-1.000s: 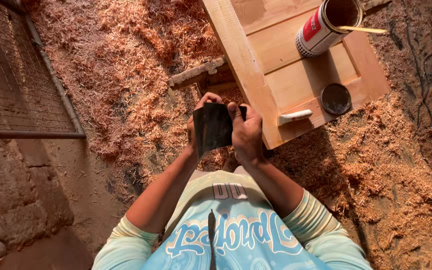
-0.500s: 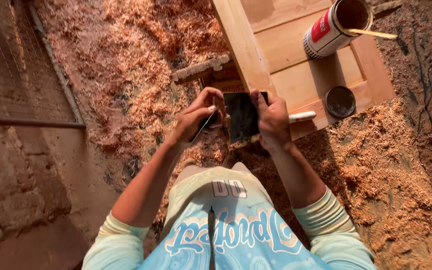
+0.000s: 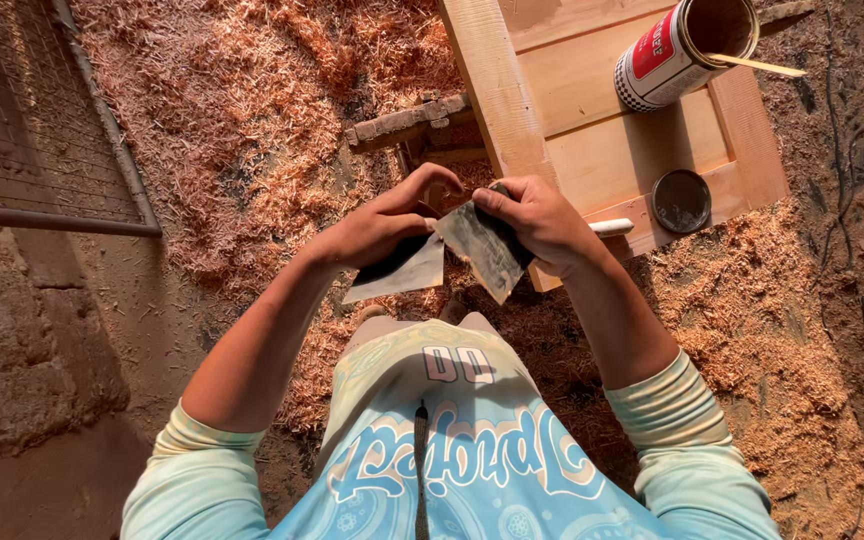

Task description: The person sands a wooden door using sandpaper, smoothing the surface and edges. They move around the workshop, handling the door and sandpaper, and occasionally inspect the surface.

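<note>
My left hand and my right hand meet in front of my chest, each pinching part of a dark sheet of sandpaper. The left piece shows its pale back and hangs down to the left. The right piece shows its grey gritty face and tilts down to the right. The two parts touch at the top between my thumbs; whether they are still joined I cannot tell. Both hands hover just in front of the near edge of a pale wooden panel.
On the panel lies a tilted red and white tin can with a wooden stick in it, a dark round lid and a white handle. Wood shavings cover the ground. A wire mesh fence stands on the left.
The flat dark sheet held in both hands has been opened or pulled into two angled parts. My hands have moved slightly apart and the view has shifted.
</note>
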